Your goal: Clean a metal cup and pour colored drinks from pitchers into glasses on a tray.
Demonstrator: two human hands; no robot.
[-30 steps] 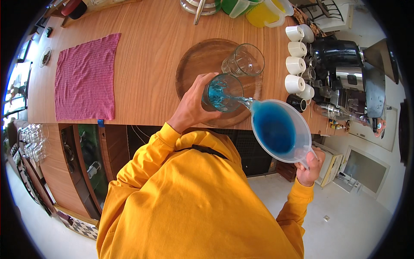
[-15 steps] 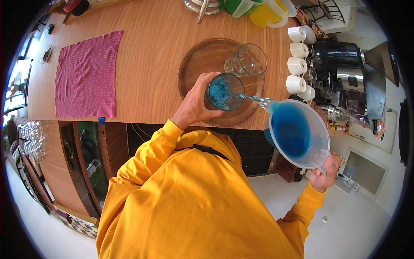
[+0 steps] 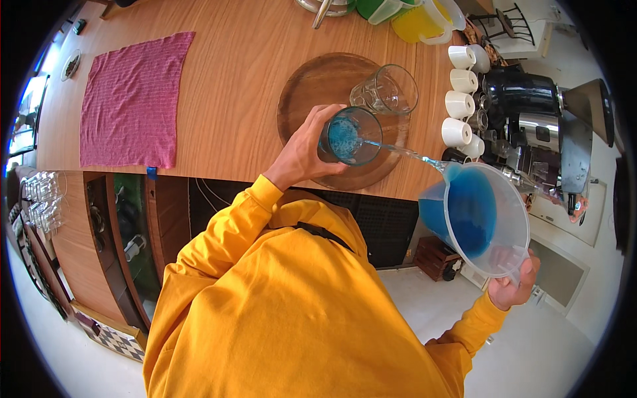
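Note:
My left hand is wrapped round a clear drinking glass at the near edge of a round wooden tray. Bubbly blue liquid is inside the glass. My right hand grips the handle of a translucent plastic measuring jug, tilted toward the glass. A thin blue stream runs from the jug's spout into the glass, and plenty of blue liquid is still in the jug. Behind the held glass, an empty second glass stands on the tray.
A pink cloth lies on the wooden counter at left. White cups line the right edge beside a black and steel machine. Jugs with yellow liquid and a green jug stand at the back.
My right hand has moved the jug right and slightly nearer me, and the stream has grown longer and thinner. My left hand still holds the glass over the tray's near part.

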